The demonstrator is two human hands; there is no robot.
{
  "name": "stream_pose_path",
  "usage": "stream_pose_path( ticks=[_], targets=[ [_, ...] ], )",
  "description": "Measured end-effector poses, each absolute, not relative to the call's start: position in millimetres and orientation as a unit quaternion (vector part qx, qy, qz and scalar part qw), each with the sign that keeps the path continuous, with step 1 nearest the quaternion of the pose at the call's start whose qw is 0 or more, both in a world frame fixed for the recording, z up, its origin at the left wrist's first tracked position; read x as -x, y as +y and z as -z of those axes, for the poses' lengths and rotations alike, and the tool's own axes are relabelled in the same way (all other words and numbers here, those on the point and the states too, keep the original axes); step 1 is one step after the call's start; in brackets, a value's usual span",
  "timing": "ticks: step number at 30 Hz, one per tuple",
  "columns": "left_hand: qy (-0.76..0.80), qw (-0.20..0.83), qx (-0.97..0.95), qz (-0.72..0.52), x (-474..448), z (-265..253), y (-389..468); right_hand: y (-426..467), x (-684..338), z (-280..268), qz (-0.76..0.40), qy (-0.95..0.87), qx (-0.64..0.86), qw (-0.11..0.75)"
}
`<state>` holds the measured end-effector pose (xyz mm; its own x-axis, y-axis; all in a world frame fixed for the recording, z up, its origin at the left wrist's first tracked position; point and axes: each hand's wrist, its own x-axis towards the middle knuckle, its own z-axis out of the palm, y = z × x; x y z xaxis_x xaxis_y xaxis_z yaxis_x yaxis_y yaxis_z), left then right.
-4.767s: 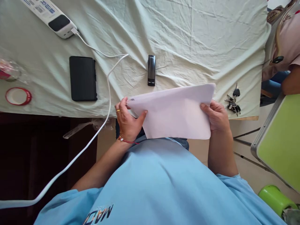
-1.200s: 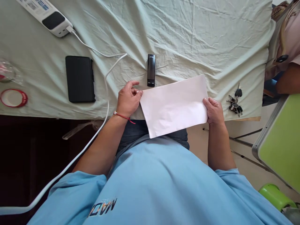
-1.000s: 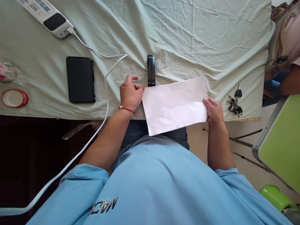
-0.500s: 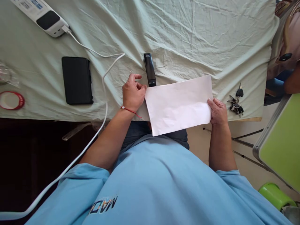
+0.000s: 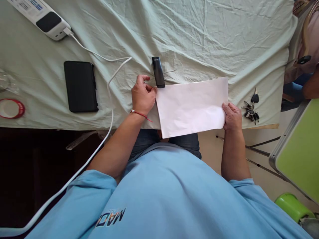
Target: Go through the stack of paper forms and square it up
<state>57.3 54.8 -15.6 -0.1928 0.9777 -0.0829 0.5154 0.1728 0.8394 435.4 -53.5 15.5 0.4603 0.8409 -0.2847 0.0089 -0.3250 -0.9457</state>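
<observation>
Left hand (image 5: 144, 95) and right hand (image 5: 232, 115) both pinch the paper (image 5: 193, 107), but neither seems to grip the stapler (image 5: 158, 72) at its edge, so a nudge could easily skew things.

Between the person's left hand (image 5: 142, 97) and right hand (image 5: 231, 115): one sheaf of paper (image 5: 193, 107), its sheets too close to count. Beside the left hand, one black stapler (image 5: 159, 73); farther left, one black case (image 5: 81, 87), one cable (image 5: 112, 114), one tape roll (image 5: 22, 109). Past the right hand, one key bunch (image 5: 252, 115), one green bucket (image 5: 292, 205).
</observation>
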Motion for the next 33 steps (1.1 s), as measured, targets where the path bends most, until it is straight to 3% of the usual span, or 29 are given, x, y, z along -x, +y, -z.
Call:
stream_pose_path(
  ticks=[9, 14, 26, 33],
  targets=[
    [0.636, 0.269, -0.631, -0.354, -55.7, 3.1, 26.1, -55.4, -437.4, -10.6, -0.415, -0.322, 0.714, 0.463],
    [0.650, 0.240, -0.660, -0.289, -55.3, -3.9, 22.4, -54.8, -439.9, -9.4, -0.419, -0.334, 0.709, 0.458],
    [0.665, 0.272, -0.617, -0.321, -58.4, -11.1, 19.1, -67.3, -431.4, -16.6, -0.411, -0.327, 0.710, 0.470],
    [0.724, 0.306, -0.549, -0.285, -63.0, -13.9, 78.0, -76.9, -430.6, -23.1, -0.423, -0.315, 0.711, 0.465]
  ],
)
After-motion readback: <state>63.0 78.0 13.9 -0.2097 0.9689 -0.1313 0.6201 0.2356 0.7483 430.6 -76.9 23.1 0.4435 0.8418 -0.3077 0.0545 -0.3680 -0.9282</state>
